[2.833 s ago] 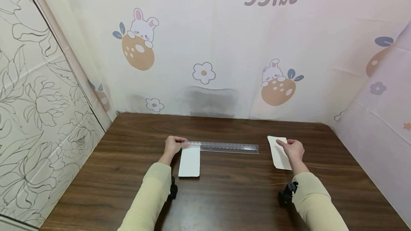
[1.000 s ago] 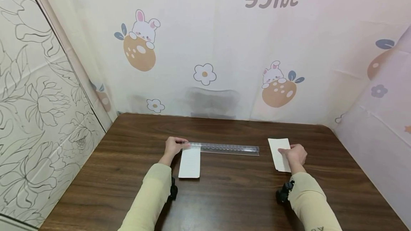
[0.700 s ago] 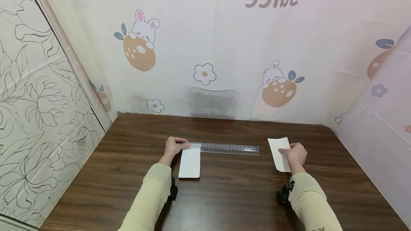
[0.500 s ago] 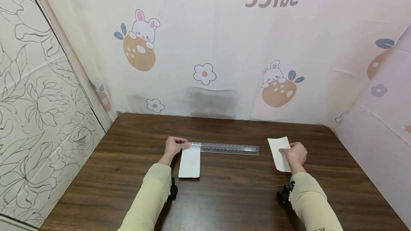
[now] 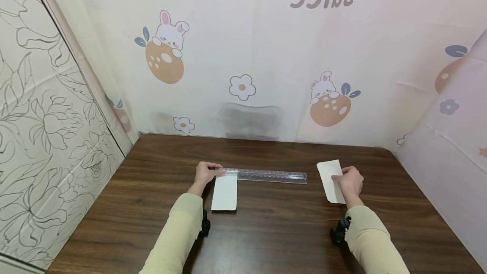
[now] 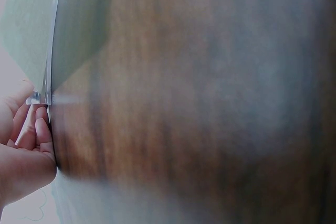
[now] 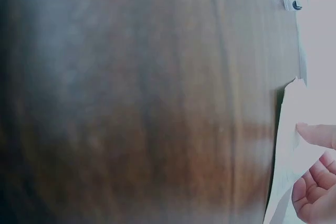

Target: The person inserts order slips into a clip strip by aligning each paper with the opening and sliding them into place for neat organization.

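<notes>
In the head view my left hand (image 5: 205,174) pinches the left end of a clear plastic ruler (image 5: 274,176) between thumb and fingers. The left wrist view shows this grip close to the tabletop, the hand (image 6: 26,135) cut off by the frame edge. Under that end of the ruler lies a white lined paper slip (image 5: 224,195), its long side toward me. To the right, my right hand (image 5: 349,181) pinches the right edge of a second white paper (image 5: 329,176), thumb on top. Its edges look layered, and in the right wrist view this paper (image 7: 286,145) stands slightly bent.
A dark brown wooden table (image 5: 266,231) holds everything. Behind it hangs a pale curtain (image 5: 213,54) printed with rabbits, and a flower-line panel (image 5: 49,130) closes the left side. Black wrist cameras (image 5: 339,231) sit under both sleeves.
My right hand and the paper in it have shifted slightly away from me, the paper's far edge turning a little. My left hand, the ruler and the left slip stay put.
</notes>
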Demonstrator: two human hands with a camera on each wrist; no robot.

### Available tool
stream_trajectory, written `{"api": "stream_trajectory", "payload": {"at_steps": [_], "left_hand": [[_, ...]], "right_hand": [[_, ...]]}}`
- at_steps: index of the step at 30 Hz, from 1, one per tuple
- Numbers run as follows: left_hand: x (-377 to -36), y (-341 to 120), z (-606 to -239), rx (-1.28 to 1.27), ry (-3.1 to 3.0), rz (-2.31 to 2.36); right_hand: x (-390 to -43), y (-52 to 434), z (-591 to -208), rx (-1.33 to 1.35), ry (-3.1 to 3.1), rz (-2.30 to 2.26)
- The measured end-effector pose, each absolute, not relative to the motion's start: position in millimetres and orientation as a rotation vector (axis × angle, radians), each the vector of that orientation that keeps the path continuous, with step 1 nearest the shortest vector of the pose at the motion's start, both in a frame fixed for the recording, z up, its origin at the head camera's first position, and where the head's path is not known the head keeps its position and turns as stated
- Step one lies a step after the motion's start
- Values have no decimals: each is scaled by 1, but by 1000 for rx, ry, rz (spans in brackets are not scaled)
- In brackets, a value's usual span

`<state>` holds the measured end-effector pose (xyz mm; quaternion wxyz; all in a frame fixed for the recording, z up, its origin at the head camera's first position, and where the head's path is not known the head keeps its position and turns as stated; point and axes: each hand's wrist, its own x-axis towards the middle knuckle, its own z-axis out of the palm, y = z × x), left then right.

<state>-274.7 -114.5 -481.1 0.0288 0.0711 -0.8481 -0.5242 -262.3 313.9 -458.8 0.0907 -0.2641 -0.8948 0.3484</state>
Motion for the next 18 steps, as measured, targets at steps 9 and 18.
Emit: {"api": "stream_trajectory", "payload": {"at_steps": [9,18], "left_hand": [[-275,-115,-481,226,-2619,-1626],[-276,-115,-482,224,-2624,-1619]], "right_hand": [[-258,313,-455,-641,-2636,1042],[-253,306,-448,-560,-2597,1051]]}}
